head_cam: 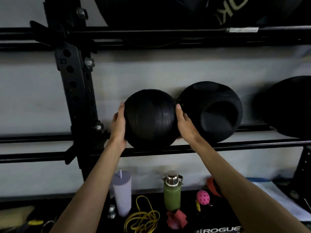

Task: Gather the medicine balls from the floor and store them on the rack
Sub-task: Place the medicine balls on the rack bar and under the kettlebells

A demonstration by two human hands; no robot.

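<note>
A black ribbed medicine ball is at the rack's middle shelf, its underside at the front rail. My left hand presses its left side and my right hand its right side. Touching it on the right sits a black ball with recessed grips. Another black ball rests further right on the same shelf. A large dark ball fills the upper shelf.
A black perforated upright stands left of the ball. Below the shelf are a lilac tumbler, a green bottle, a yellow band, a pink ball, a red cloth and papers.
</note>
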